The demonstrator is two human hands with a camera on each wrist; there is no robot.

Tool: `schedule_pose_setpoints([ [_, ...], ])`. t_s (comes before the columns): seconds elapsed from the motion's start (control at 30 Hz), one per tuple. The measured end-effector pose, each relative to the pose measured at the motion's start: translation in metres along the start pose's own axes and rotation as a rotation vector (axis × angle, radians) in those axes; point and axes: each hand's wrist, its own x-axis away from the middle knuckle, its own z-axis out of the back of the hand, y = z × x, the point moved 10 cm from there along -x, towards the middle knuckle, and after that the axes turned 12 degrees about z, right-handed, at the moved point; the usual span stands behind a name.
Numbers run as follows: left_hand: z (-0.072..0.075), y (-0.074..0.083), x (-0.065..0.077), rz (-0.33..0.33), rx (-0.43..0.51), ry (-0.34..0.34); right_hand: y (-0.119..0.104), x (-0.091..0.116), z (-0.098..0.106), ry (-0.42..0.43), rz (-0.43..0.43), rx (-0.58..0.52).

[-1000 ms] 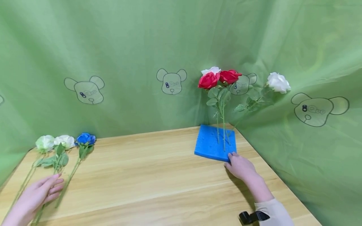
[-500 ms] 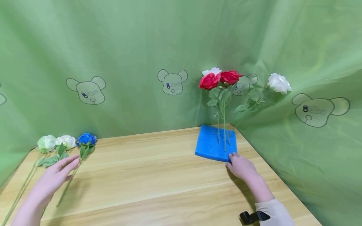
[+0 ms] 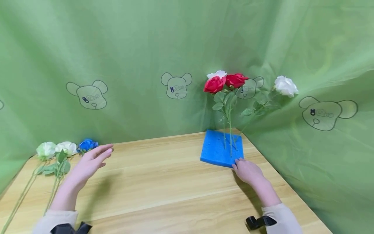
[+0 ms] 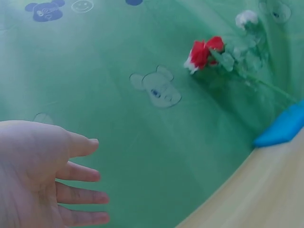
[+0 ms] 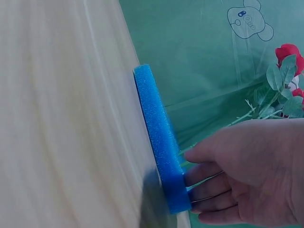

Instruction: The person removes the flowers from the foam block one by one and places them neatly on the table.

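Note:
Held out above the left part of the table, my left hand (image 3: 87, 164) has its fingers extended and nothing in it. Behind it lies a blue artificial rose (image 3: 87, 145), its stem hidden by the hand and arm. My right hand (image 3: 248, 170) touches the near right corner of a blue foam block (image 3: 214, 149); the right wrist view shows its fairly straight fingertips (image 5: 197, 173) against the block's edge. Two red roses (image 3: 215, 84) and a white rose (image 3: 217, 74) stand upright in the foam. Another white rose (image 3: 285, 86) leans out to the right.
To the left of the blue rose lie a white rose (image 3: 66, 148) and a pale green-white rose (image 3: 46, 150), stems toward the near edge. Green curtain (image 3: 134, 107) with bear-head drawings hangs behind and to the right of the wooden table (image 3: 157, 182).
My left hand has moved right and away from me, passing over the stems to beside the blue rose. The right hand stays at the foam block's corner.

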Motion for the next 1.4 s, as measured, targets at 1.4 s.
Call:
schedule_pose_setpoints([
  [1.4, -0.181, 0.137, -0.116, -0.123, 0.535, -0.355, -0.003, -0.004, 0.001, -0.004, -0.017, 0.047],
])
